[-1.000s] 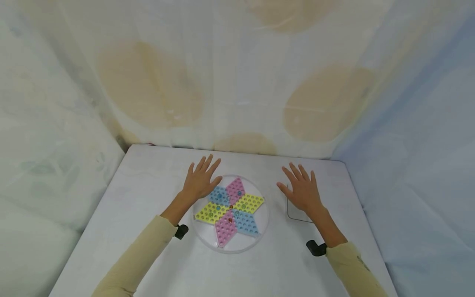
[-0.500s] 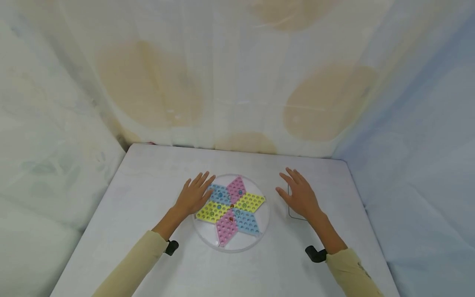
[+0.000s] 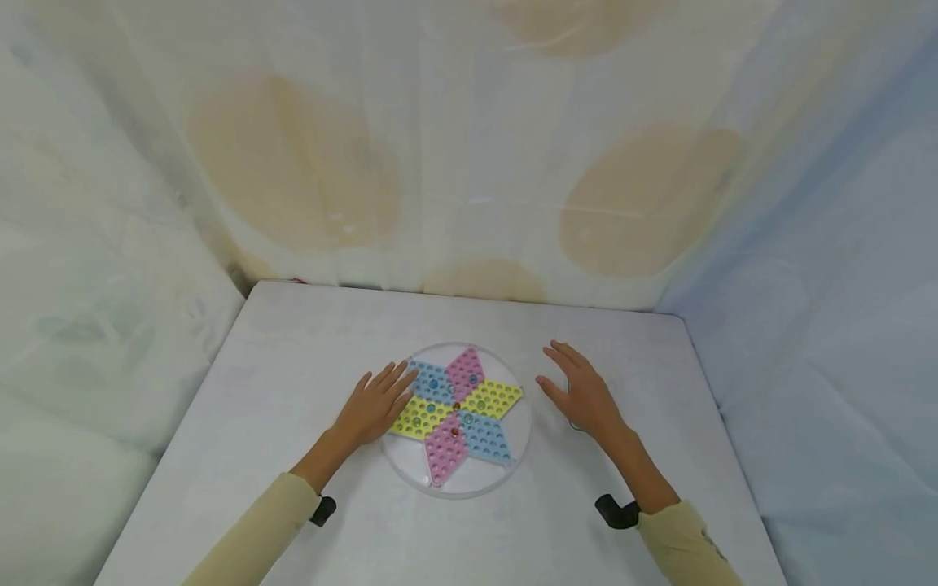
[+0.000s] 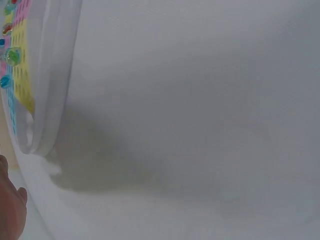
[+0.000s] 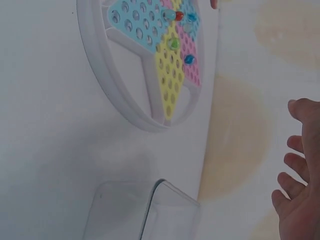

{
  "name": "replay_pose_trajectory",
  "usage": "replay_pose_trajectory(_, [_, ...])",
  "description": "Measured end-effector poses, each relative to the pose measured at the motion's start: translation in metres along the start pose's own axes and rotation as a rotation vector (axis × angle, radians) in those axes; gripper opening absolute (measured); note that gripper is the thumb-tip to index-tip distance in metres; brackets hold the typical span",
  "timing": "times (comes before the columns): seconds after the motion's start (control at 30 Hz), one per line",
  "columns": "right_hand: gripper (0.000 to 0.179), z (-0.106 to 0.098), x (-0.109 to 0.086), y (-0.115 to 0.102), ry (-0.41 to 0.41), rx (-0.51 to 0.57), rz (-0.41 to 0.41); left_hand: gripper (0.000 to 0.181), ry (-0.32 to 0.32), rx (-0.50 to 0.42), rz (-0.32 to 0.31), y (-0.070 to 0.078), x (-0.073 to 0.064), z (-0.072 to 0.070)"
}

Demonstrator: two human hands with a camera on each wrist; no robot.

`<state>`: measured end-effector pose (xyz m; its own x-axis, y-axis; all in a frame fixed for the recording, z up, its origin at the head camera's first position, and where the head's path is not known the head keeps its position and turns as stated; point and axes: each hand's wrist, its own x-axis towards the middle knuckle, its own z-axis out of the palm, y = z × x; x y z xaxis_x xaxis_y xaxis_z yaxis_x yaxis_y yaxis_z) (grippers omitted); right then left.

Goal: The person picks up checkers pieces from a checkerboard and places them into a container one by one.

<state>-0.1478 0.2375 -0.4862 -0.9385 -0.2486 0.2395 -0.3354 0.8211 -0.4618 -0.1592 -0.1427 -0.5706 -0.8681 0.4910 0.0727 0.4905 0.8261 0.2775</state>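
A round white Chinese checkers board (image 3: 472,482) lies on the table, its six-pointed star coloured pink, yellow and blue. Several glass marbles (image 5: 174,44) sit in its holes around the middle. My left hand (image 3: 372,407) hovers by the board's left edge, fingers extended over the blue and yellow points and holding nothing. To the right of the board, my right hand (image 3: 588,400) is held in the air with fingers slightly bent and nothing in it. Below that hand stands a clear plastic box (image 5: 122,210), mostly hidden by the hand in the head view.
The white table (image 3: 308,342) extends around the board to a far edge. Pale patterned curtains (image 3: 469,146) hang behind it and on both sides. A black wrist camera (image 3: 617,513) is strapped to the right wrist, another (image 3: 323,511) to the left.
Both hands have drawn back toward the person. The left has also shifted left, uncovering more of the blue point; the right has edged slightly left. Board and marbles stay put.
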Motion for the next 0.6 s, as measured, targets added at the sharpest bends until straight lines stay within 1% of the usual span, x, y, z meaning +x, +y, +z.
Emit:
replay_pose_trajectory(0.13, [0.052, 0.005, -0.004, -0.003, 0.014, 0.021, -0.025, 0.052, 0.001, -0.018, -0.004, -0.005, -0.006, 0.007])
replay_pose_trajectory(0.23, [0.048, 0.009, -0.006, -0.006, 0.025, 0.045, -0.052, 0.052, -0.004, -0.022, 0.008, -0.008, -0.009, 0.011])
replay_pose_trajectory(0.37, [0.045, 0.013, -0.009, -0.010, 0.026, 0.078, -0.078, 0.052, -0.008, 0.028, 0.048, -0.013, -0.013, 0.015])
replay_pose_trajectory(0.43, [0.045, 0.015, -0.010, -0.013, 0.025, 0.095, -0.083, 0.052, -0.012, 0.043, 0.057, -0.015, -0.015, 0.016])
replay_pose_trajectory(0.6, [0.046, 0.020, -0.012, -0.019, 0.022, 0.152, -0.082, 0.053, -0.047, 0.036, 0.040, -0.021, -0.018, 0.018])
